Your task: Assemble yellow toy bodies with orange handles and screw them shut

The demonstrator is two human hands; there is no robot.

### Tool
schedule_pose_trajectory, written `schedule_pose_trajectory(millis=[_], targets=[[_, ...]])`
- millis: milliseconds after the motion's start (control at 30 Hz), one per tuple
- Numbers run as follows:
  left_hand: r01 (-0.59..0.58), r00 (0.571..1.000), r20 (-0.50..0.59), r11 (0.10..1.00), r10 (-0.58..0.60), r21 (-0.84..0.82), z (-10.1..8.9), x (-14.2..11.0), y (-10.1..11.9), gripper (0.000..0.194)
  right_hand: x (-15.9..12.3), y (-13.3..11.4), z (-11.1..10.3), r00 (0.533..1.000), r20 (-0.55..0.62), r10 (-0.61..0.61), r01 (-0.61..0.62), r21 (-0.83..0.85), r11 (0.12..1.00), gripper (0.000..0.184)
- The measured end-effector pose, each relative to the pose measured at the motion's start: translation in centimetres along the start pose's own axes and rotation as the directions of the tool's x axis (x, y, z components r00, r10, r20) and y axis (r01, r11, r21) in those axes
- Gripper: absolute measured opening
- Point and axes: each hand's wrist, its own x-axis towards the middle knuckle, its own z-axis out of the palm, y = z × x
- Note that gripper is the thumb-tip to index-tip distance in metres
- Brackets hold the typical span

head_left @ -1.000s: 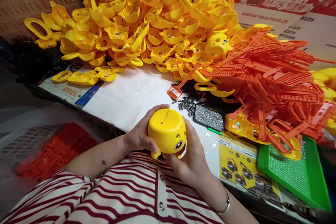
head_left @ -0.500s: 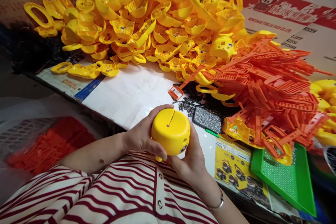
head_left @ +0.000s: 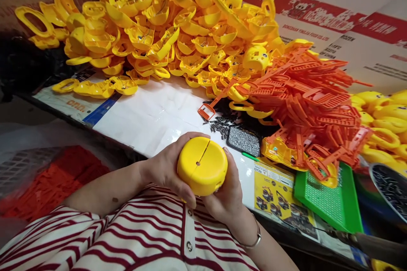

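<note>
Close to my chest I hold a round yellow plastic toy body (head_left: 202, 165) with both hands. Its flat back, with a seam and a small hole, faces up toward me. My left hand (head_left: 167, 167) wraps the left side, thumb under the front edge. My right hand (head_left: 226, 190) cups the right side and underside. A large heap of yellow half shells (head_left: 159, 29) fills the back of the table. To its right lies a pile of orange plastic arms (head_left: 305, 97).
Small black screws (head_left: 219, 125) lie loose beside a dark screw tray (head_left: 243, 140). A green tray (head_left: 330, 197) sits at the right, over a yellow printed sheet (head_left: 276, 194). More yellow bodies (head_left: 381, 114) and a dish of screws (head_left: 392, 188) are far right. Orange parts in a bag (head_left: 54, 182) lie lower left.
I have turned the yellow body in my hands, so its eye has gone out of sight and the flat back faces me. My view has shifted slightly right.
</note>
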Motion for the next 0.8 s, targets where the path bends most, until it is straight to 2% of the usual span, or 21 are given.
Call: schedule_pose_trajectory(millis=[167, 400, 467, 533, 633, 700, 800], targets=[[0.025, 0.999, -0.046, 1.0, -0.026, -0.012, 0.2, -0.3, 0.5, 0.1, 0.1, 0.1, 0.1, 0.999, -0.034, -0.007, 0.007, 0.01, 1.0, 0.087], [0.055, 0.998, -0.032, 0.998, -0.055, -0.002, -0.1, -0.2, 0.5, 0.105, 1.4, -0.5, -0.7, 0.996, 0.086, -0.027, 0.033, -0.07, 0.997, 0.092], [0.125, 0.987, -0.098, 0.992, -0.123, 0.01, 0.4, 0.1, 1.2, 0.101, 1.6, -0.4, -0.6, 0.997, 0.07, -0.014, 0.022, -0.119, 0.993, 0.091], [0.192, 0.958, -0.226, 0.98, -0.175, 0.055, 1.0, 0.3, 1.9, 0.101, 1.7, -0.2, -0.3, 0.999, 0.027, -0.026, 0.032, -0.252, 0.967, 0.091], [0.26, 0.89, -0.433, 0.939, -0.143, 0.224, 1.5, 0.3, 2.4, 0.101, 2.3, 0.2, -0.2, 0.996, -0.004, -0.087, 0.076, -0.453, 0.888, 0.088], [0.27, 0.88, -0.464, 0.908, -0.097, 0.321, 1.4, 0.0, 2.3, 0.095, 2.9, 0.3, -0.8, 0.995, 0.04, -0.094, 0.102, -0.41, 0.906, 0.08], [0.213, 0.931, -0.355, 0.917, -0.086, 0.337, 0.8, -0.7, 2.0, 0.09, 3.8, 0.6, -2.2, 0.977, 0.202, -0.063, 0.097, -0.166, 0.981, 0.085]])
